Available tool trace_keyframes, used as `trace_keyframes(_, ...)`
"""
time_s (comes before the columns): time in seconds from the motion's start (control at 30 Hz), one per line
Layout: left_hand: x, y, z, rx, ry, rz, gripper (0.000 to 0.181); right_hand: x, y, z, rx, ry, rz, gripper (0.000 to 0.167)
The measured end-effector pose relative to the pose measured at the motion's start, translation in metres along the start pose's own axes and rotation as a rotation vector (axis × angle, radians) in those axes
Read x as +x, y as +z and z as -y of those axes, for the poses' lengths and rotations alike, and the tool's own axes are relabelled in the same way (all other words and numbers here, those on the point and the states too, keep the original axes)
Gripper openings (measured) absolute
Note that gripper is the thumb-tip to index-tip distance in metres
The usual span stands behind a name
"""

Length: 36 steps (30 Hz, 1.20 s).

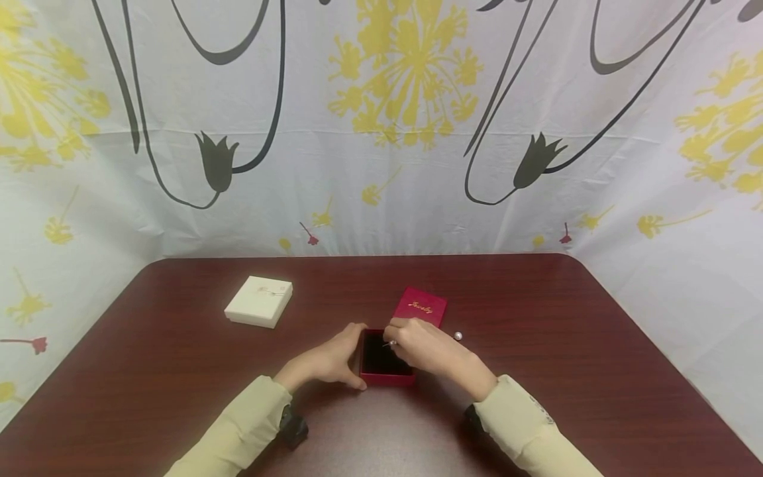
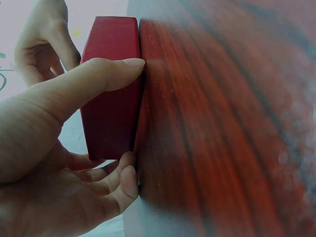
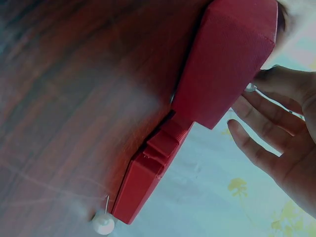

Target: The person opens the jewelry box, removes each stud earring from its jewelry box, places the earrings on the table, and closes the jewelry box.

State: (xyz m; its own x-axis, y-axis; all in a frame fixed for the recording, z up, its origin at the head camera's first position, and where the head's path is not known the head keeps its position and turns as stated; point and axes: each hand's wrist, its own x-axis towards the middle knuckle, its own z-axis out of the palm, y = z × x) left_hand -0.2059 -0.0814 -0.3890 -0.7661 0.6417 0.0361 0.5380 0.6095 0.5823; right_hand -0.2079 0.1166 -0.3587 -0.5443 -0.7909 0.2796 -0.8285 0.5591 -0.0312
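A red jewelry box [image 1: 387, 379] with a black inside lies on the table. My left hand [image 1: 334, 356] grips its left side, with the thumb at the near corner and the fingers at the far one. Over the box's right side, my right hand [image 1: 420, 341] pinches a small pearl earring [image 3: 251, 88], largely hidden by the fingers in the right wrist view. A second pearl earring [image 1: 457, 336], with a thin pin, rests on the table to the right. Behind the box lies its red lid [image 1: 422, 306], marked with gold lettering.
A white box [image 1: 259, 302] stands at the back left of the dark wooden table [image 1: 179, 371]. A patterned curtain [image 1: 381, 199] hangs behind the table and along both sides.
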Motion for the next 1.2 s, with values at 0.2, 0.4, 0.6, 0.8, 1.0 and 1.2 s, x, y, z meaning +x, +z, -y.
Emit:
trace_keyframes(0.2, 0.000, 0.000, 0.000, -0.002, -0.004, 0.004, 0.087, -0.003, -0.003, -0.003, 0.012, 0.030, 0.018, 0.014)
trace_keyframes(0.4, 0.000, 0.000, 0.000, -0.008, -0.011, 0.005, 0.086, -0.006, -0.005, -0.006, 0.005, 0.052, 0.012, 0.012)
trace_keyframes(0.6, 0.000, 0.001, 0.000, -0.009, -0.026, 0.007, 0.087, -0.011, -0.007, -0.011, -0.013, 0.068, -0.013, 0.010)
trace_keyframes(0.8, 0.001, 0.002, 0.001, -0.008, -0.035, 0.009, 0.090, -0.017, -0.009, -0.016, -0.017, 0.084, -0.022, 0.012)
trace_keyframes(1.0, 0.001, 0.002, 0.001, -0.011, -0.027, 0.001, 0.090, -0.022, -0.011, -0.023, -0.032, 0.080, -0.041, 0.008)
trace_keyframes(1.2, 0.001, 0.002, 0.000, -0.010, -0.023, 0.000, 0.089, -0.029, -0.015, -0.029, -0.028, 0.117, -0.039, 0.013)
